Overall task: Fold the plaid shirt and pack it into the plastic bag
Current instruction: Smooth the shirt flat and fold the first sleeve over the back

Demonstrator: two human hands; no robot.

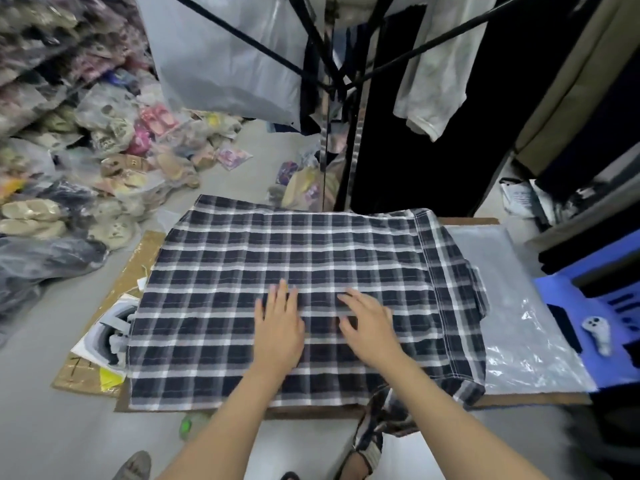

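The plaid shirt point(214, 289), dark navy with white and grey checks, lies spread flat over a cardboard-covered work surface point(138, 258). Its shoulder seam and collar end lie to the right, and a sleeve hangs off the near edge. My left hand point(278, 327) rests palm down on the middle of the shirt with its fingers spread. Just to its right, my right hand point(369, 323) also lies flat on the cloth, fingers apart. Neither hand grips anything. A clear plastic bag point(519, 327) lies flat on the surface to the right, partly under the shirt's edge.
Bagged shoes and sandals point(86, 161) are heaped on the floor at left. A black clothes rack point(325, 74) with hanging garments and a large grey bag point(225, 57) stands behind. A blue stool point(588, 306) carrying a small white object stands at right. Feet show at the bottom.
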